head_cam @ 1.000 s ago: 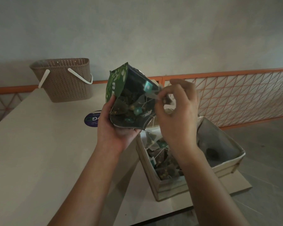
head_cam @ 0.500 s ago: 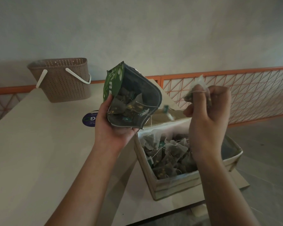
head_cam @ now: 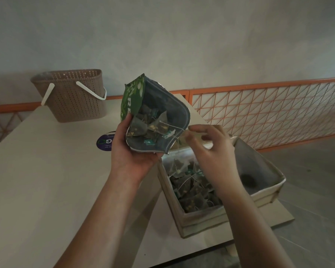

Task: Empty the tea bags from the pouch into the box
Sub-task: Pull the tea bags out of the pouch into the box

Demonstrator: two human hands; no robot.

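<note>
A brown perforated basket (head_cam: pixel 72 95) with white handles stood at the far left of the pale table (head_cam: pixel 37 180), and a round purple sticker (head_cam: pixel 104 143) lay on the tabletop just left of my left wrist. Beyond the table ran an orange railing (head_cam: pixel 269 111) with a lattice panel, under a plain grey wall.

My left hand (head_cam: pixel 132 151) gripped the green pouch (head_cam: pixel 153 117) from below, fingers curled round its lower edge, its mouth gaping toward me and to the right. Tea bags (head_cam: pixel 153 126) lay heaped inside it, one string trailing over the rim. My right hand (head_cam: pixel 211 151) hovered just right of the mouth with fingers loosely spread; I could not tell whether the fingertips touched that string.

The box (head_cam: pixel 199 221) sat near the table's right edge, under my right hand, with more tea bags piled in its near half. My right forearm blocked part of that pile. A dark smudge in the box's far end was too dim to identify.
</note>
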